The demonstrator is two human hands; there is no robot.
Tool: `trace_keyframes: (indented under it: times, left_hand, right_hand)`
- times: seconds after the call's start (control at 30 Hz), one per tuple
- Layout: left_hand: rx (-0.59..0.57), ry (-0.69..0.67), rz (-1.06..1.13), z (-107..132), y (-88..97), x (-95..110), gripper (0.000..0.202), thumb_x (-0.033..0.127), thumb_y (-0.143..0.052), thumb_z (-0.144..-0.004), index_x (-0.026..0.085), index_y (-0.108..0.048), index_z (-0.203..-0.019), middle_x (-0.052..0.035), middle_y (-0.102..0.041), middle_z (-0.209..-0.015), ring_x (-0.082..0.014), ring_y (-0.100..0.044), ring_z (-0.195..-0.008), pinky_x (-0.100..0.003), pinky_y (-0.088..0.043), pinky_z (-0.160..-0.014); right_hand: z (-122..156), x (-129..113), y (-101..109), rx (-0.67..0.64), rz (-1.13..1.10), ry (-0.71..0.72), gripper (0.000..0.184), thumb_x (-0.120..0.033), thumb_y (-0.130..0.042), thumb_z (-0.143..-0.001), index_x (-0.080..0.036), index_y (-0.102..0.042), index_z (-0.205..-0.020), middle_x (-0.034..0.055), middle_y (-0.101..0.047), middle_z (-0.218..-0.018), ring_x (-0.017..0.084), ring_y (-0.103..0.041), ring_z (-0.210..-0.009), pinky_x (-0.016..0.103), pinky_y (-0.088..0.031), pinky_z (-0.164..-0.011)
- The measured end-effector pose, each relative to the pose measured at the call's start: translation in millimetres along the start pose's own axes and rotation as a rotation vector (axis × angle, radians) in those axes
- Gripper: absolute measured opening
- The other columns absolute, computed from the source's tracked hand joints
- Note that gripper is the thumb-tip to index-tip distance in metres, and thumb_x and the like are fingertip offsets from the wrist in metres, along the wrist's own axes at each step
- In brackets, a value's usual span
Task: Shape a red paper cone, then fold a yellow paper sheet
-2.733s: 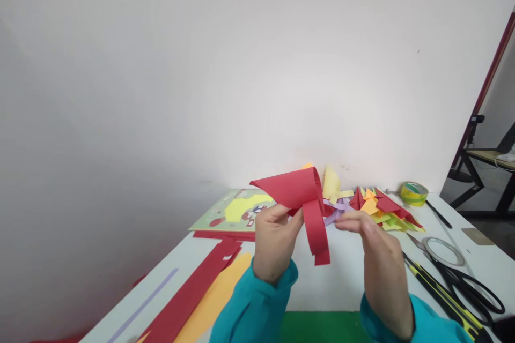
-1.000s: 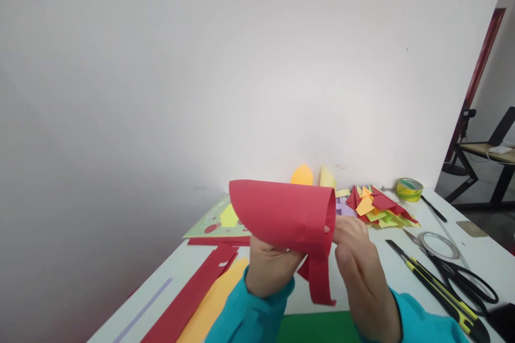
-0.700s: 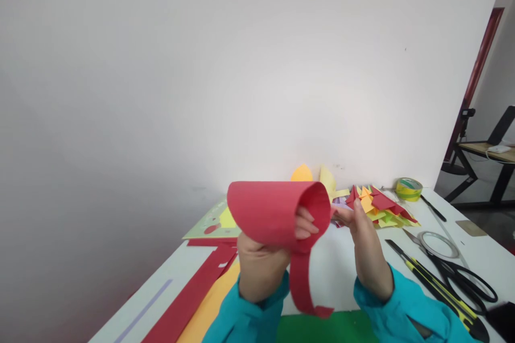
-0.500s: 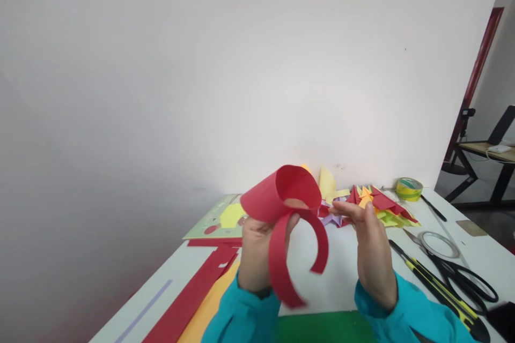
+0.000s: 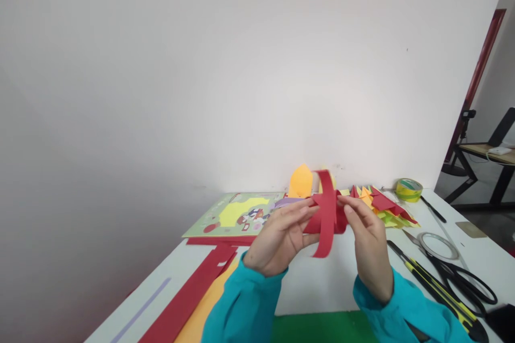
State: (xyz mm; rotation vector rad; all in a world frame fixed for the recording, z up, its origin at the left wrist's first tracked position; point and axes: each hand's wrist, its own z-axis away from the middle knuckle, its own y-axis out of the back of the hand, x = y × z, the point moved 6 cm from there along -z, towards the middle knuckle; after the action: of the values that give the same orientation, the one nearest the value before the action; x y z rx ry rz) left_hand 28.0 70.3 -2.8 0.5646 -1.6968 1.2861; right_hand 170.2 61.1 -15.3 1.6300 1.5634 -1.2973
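Above the white table, a rolled red paper tube [image 5: 340, 221] is held between both hands, lying roughly crosswise. A curved red paper strip [image 5: 328, 214] stands across its near side, its ends bending away from the tube above and below. My left hand [image 5: 279, 238] grips the tube's left part, with the fingers above and the thumb side partly hidden. At the right end, my right hand [image 5: 369, 244] pinches the tube's edge between thumb and fingertips. How the strip is joined to the tube cannot be seen.
Left lie a green picture sheet [image 5: 201, 225], a red paper strip [image 5: 189, 292] and orange paper [image 5: 209, 300]. Folded paper pieces [image 5: 386, 203] and a tape roll [image 5: 409, 189] sit behind; scissors [image 5: 462, 281] and a cutter [image 5: 434, 284] lie right, green paper [image 5: 322, 327] nearest.
The tube has turned from its open end facing me to lying crosswise, and moved right. My right hand, empty before, has come onto its right end.
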Motion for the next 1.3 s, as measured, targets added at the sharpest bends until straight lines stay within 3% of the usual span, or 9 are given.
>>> trace_keyframes:
  times: [0.13,0.27,0.4,0.5,0.57,0.7,0.93,1.03,1.3]
  left_hand:
    - [0.082,-0.017,-0.161,-0.8,8.5,2.9,0.032,0.021,-0.072,-0.072,0.013,-0.067,-0.103,-0.0133,-0.071,-0.098,-0.0189,-0.068,-0.075,-0.024,-0.054,-0.056]
    - [0.165,-0.043,-0.2,1.1,18.8,8.8,0.037,0.023,-0.078,-0.065,0.012,-0.067,-0.099,-0.0113,-0.072,-0.088,-0.0189,-0.068,-0.072,-0.024,-0.055,-0.055]
    - [0.133,-0.015,-0.241,2.2,23.2,10.9,0.044,0.025,-0.079,-0.063,0.013,-0.066,-0.103,-0.0088,-0.072,-0.082,-0.0162,-0.067,-0.062,-0.02,-0.053,-0.048]
    - [0.081,-0.029,-0.254,1.5,21.3,13.1,0.045,0.028,-0.077,-0.065,0.013,-0.064,-0.106,-0.0098,-0.072,-0.084,-0.0117,-0.06,-0.046,-0.018,-0.045,-0.035]
    - [0.137,-0.077,-0.231,1.6,22.9,17.7,0.041,0.03,-0.074,-0.069,0.013,-0.064,-0.105,-0.0135,-0.071,-0.096,-0.0144,-0.063,-0.054,-0.019,-0.046,-0.036]
    - [0.331,-0.229,-0.224,4.8,31.0,27.6,0.034,0.028,-0.07,-0.073,0.015,-0.063,-0.103,-0.0144,-0.062,-0.119,-0.0252,-0.063,-0.099,-0.029,-0.058,-0.064]
    - [0.142,-0.198,-0.407,-2.5,12.5,0.6,0.069,0.026,-0.08,-0.06,0.021,-0.051,-0.123,-0.0155,-0.042,-0.14,-0.0332,-0.047,-0.121,-0.036,-0.055,-0.077]
    - [0.138,-0.182,-0.449,-5.2,6.3,-6.6,0.071,0.027,-0.081,-0.059,0.021,-0.049,-0.123,-0.0145,-0.036,-0.144,-0.0318,-0.047,-0.121,-0.036,-0.053,-0.083]
    - [0.116,-0.159,-0.468,-8.2,6.1,-4.9,0.06,0.033,-0.077,-0.063,0.02,-0.05,-0.115,-0.013,-0.046,-0.134,-0.0267,-0.06,-0.101,-0.04,-0.055,-0.077]
  right_hand:
    - [-1.8,5.9,-2.9,-0.04,0.005,-0.009,0.027,-0.043,-0.057,-0.081,-0.019,-0.067,-0.09,0.0073,-0.068,-0.096,0.024,-0.06,-0.093,0.039,-0.048,-0.081]
    - [-3.1,2.7,1.8,0.034,0.097,0.063,0.021,-0.038,-0.06,-0.078,-0.02,-0.062,-0.088,0.0041,-0.063,-0.088,0.019,-0.057,-0.081,0.033,-0.048,-0.07]
    - [-4.4,2.6,-1.9,0.009,0.224,0.082,0.026,-0.034,-0.065,-0.073,-0.021,-0.059,-0.094,0.0027,-0.059,-0.084,0.017,-0.053,-0.074,0.031,-0.046,-0.066]
    - [-5.1,11.5,-10.0,-0.091,0.108,-0.015,0.022,-0.037,-0.066,-0.073,-0.019,-0.056,-0.082,0.002,-0.059,-0.075,0.017,-0.053,-0.067,0.029,-0.045,-0.058]
    - [-6.0,15.4,-8.7,-0.056,-0.001,-0.06,0.024,-0.04,-0.066,-0.073,-0.02,-0.053,-0.078,0.0008,-0.058,-0.072,0.016,-0.053,-0.064,0.027,-0.044,-0.053]
    - [-9.2,12.3,7.1,0.168,-0.074,0.019,0.026,-0.04,-0.066,-0.075,-0.021,-0.049,-0.079,-0.0029,-0.052,-0.07,0.012,-0.047,-0.058,0.023,-0.039,-0.048]
    - [-12.8,14.0,16.0,0.258,-0.07,0.073,0.025,-0.043,-0.059,-0.081,-0.022,-0.045,-0.08,-0.0032,-0.049,-0.072,0.011,-0.043,-0.056,0.022,-0.035,-0.045]
    - [-11.8,12.3,15.7,0.269,-0.088,0.098,0.025,-0.041,-0.061,-0.08,-0.022,-0.045,-0.079,-0.0028,-0.052,-0.074,0.011,-0.048,-0.059,0.023,-0.04,-0.05]
    - [-11.1,9.2,13.4,0.272,-0.078,0.128,0.027,-0.039,-0.065,-0.075,-0.021,-0.045,-0.074,-0.0042,-0.05,-0.068,0.012,-0.049,-0.06,0.023,-0.042,-0.051]
